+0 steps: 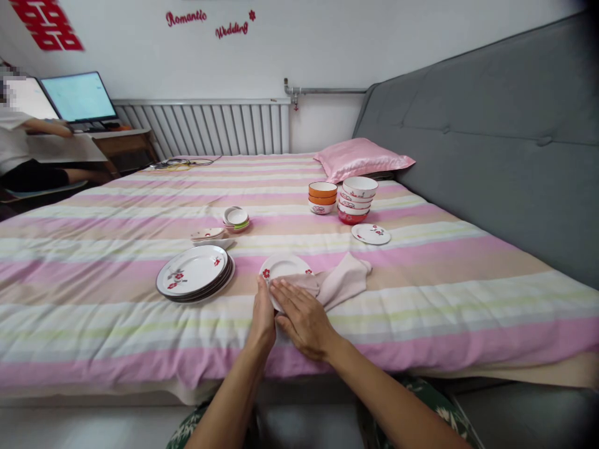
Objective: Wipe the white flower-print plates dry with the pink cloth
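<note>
A white plate with red flowers (284,265) lies near the front of the striped bed. Against its left edge, my left hand (264,315) grips the rim, its thumb side hidden. My right hand (304,318) presses a pale pink cloth (344,284) onto the plate, fingers held together over the cloth. The cloth trails off to the right onto the bedspread. To the left of my hands sits a stack of dark-rimmed plates (191,271), the top one flowered.
Small dishes (235,216) and shallow dishes (207,234) stand behind the plate stack. Orange bowls (322,193), white bowls (359,188) and a flat plate (370,234) are to the right. A pink pillow (360,159) lies behind; a person (16,146) sits far left.
</note>
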The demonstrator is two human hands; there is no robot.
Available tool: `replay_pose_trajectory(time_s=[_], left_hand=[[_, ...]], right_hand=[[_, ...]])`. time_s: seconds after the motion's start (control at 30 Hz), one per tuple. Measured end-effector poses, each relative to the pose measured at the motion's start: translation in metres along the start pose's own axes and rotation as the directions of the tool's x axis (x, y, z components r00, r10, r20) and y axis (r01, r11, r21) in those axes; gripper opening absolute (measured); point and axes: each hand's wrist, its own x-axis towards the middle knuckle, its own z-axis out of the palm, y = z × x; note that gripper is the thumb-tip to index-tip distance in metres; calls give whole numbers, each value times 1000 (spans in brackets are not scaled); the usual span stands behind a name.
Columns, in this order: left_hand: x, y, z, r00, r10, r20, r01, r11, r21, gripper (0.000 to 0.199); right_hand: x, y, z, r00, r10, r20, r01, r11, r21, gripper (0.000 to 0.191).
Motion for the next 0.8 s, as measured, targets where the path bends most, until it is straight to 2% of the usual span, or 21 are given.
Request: replay_pose_trajectory(time_s=[0.13, 0.27, 0.37, 0.47, 0.63, 0.73, 0.8], left_hand=[[-4, 6, 3, 999, 21, 27, -22, 999, 50, 43], [-6, 13, 6, 999, 11, -32, -11, 1000, 17, 43], [-4, 17, 4, 999, 31, -38, -31, 1000, -3, 41], [-4, 19, 3, 999, 18, -40, -18, 1000, -11, 41], [-6, 21, 3, 999, 11, -34, -13, 999, -35, 40], [-4, 23, 3, 996, 10, -92, -15, 998, -57, 38], [-2, 24, 3, 991, 18, -131, -26, 998, -62, 37]], right_hand=[[1, 3, 3, 999, -8, -40, 10, 999, 50, 57], [1, 6, 7, 983, -13, -185, 24, 998, 58, 61], [1, 9, 8, 966, 48, -255, -39, 998, 39, 62], [1, 12, 9, 953, 124, -275, -114, 992, 50, 55], [3, 10, 11, 926, 226, -303, -183, 969, 164, 48], [9, 15, 8, 868, 364, -338, -230, 898, 376, 46], [14, 30, 0, 738, 582, -341, -282, 725, 629, 36]])
